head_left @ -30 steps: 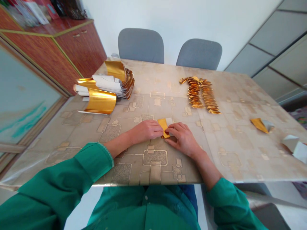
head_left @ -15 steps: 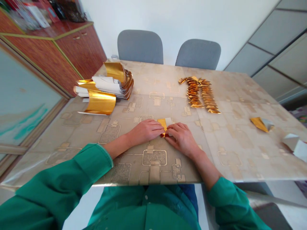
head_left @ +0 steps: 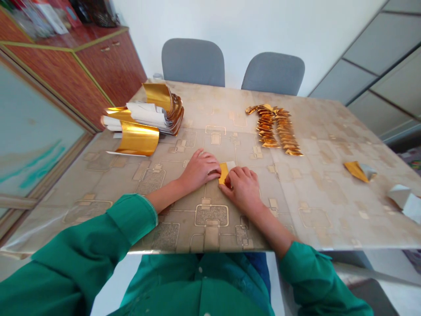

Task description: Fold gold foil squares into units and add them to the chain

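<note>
Head-worn camera view: a person in a green long-sleeved shirt (head_left: 197, 289) works at a cream table (head_left: 332, 232) patterned with gold-outlined squares. At far left stands a teal-streaked glass panel (head_left: 33, 140), with a reddish-brown wooden sideboard (head_left: 112, 74) behind it. Toward the table's far left corner lies a curled bundle of long gold-and-white foil strips (head_left: 140, 138). Nearer the middle, the left hand (head_left: 197, 171) lies on the table, its fingertips at the left edge of a small gold-and-white foil piece (head_left: 223, 172). That piece sits flat, closer to the near edge than the far one. The right hand (head_left: 241, 191) comes in from the other side, its fingers (head_left: 232, 175) pressing over the piece's lower right part. The hands are together, nearly touching around it, though whether either is pinching it cannot be told. Beyond them, two rows of small folded gold foil pieces (head_left: 274, 129) curve across the far half, below two grey upholstered chairs (head_left: 192, 61). Toward the right edge lie a loose gold-and-silver foil piece (head_left: 357, 172) and a white folded piece (head_left: 403, 202). The piece appears to be mid-fold; the next move looks to call for a firm, even crease.
</note>
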A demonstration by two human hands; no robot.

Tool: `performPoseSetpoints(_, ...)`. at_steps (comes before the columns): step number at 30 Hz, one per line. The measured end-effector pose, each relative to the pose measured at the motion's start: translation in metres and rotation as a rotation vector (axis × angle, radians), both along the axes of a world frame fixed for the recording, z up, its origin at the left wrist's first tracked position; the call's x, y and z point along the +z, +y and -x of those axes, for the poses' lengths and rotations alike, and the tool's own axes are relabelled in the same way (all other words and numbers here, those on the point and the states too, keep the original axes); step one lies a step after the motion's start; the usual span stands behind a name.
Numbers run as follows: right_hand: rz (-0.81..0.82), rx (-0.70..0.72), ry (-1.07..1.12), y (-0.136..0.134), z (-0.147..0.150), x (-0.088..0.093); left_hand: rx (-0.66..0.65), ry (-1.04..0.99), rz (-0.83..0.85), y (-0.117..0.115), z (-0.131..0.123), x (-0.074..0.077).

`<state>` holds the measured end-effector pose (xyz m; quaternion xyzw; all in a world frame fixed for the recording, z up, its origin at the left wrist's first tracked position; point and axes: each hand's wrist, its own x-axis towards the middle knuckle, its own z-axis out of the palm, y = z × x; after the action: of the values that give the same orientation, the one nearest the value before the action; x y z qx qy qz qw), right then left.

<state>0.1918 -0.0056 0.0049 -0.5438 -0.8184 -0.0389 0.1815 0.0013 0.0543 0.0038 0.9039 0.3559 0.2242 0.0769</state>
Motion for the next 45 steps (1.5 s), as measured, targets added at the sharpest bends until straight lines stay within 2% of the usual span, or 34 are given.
performPoseSetpoints(5, 0.135, 0.07, 0.047, -0.003, -0.009, 0.006, -0.035, 0.024, -0.066, 0.001, 0.003, -0.004)
performPoseSetpoints(7, 0.156, 0.113, 0.1, -0.003, -0.014, 0.007, -0.137, 0.03, -0.126, 0.001, 0.004, -0.004)
performPoseSetpoints(11, 0.2, 0.188, 0.181, 0.0, -0.023, 0.006, -0.424, 0.041, -0.161, 0.002, 0.005, -0.001)
performPoseSetpoints(13, 0.221, 0.217, 0.207, 0.003, -0.028, 0.005, -0.467, 0.032, -0.174, 0.002, 0.006, -0.001)
performPoseSetpoints(23, 0.229, 0.293, 0.26, 0.011, -0.037, -0.001, -0.417, 0.055, -0.28, 0.001, 0.009, -0.005)
performPoseSetpoints(26, 0.222, 0.285, 0.253, 0.007, -0.035, 0.003, -0.338, 0.057, -0.296, -0.003, 0.006, -0.008)
performPoseSetpoints(30, 0.171, 0.216, 0.155, 0.001, -0.026, 0.007, -0.219, -0.042, -0.238, -0.009, 0.0, -0.011)
performPoseSetpoints(34, 0.05, 0.192, 0.042, -0.001, -0.02, 0.008, -0.253, -0.012, -0.222, -0.009, -0.002, -0.011)
performPoseSetpoints(39, -0.07, 0.289, -0.055, -0.001, -0.019, 0.011, -0.26, 0.051, -0.276, -0.004, 0.004, -0.01)
performPoseSetpoints(42, -0.059, 0.304, -0.065, -0.001, -0.019, 0.011, -0.247, 0.085, -0.315, -0.004, 0.007, -0.012)
performPoseSetpoints(45, 0.027, 0.279, -0.027, -0.003, -0.02, 0.008, -0.211, 0.079, -0.349, -0.005, 0.009, -0.015)
